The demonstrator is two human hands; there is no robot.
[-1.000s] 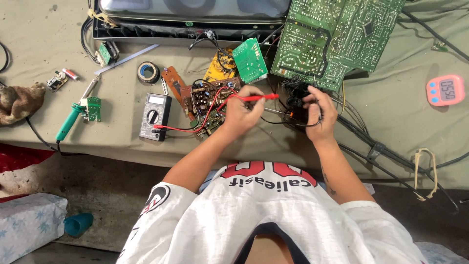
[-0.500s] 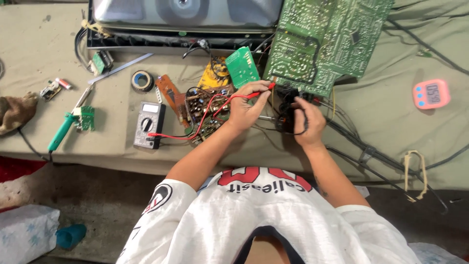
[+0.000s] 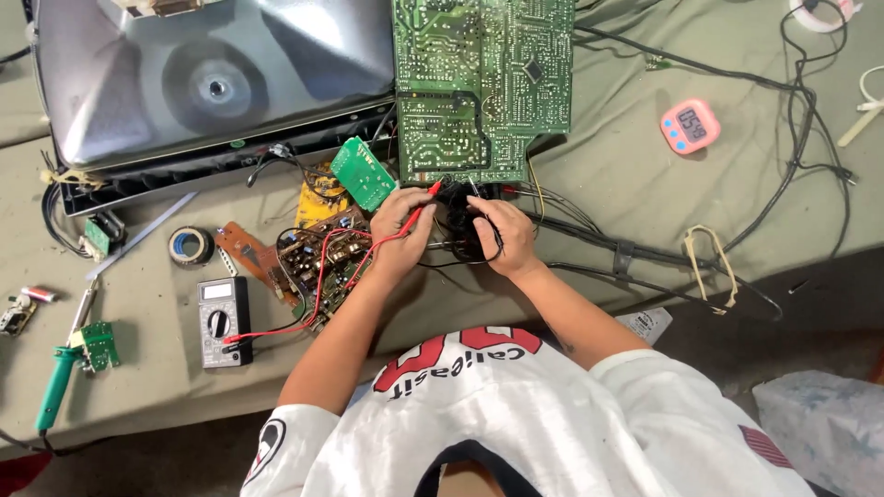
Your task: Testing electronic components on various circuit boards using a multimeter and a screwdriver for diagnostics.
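Left hand [image 3: 402,224] fingers pinch a red probe [image 3: 421,204] beside the green circuit board [image 3: 483,87]; right hand [image 3: 502,232] fingers grip a black probe [image 3: 476,195].

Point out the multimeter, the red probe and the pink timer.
multimeter [image 3: 224,321]: head view, on its round dial.
red probe [image 3: 419,210]: head view, on its shaft, above the fingers.
pink timer [image 3: 690,125]: head view, on its front face.

A big grey tube screen [image 3: 216,87] lies face down at the table's top left. The black multimeter [image 3: 224,321] has a small pale display (upper edge). A pink rounded timer [image 3: 691,125] with a dark screen sits right of the board.
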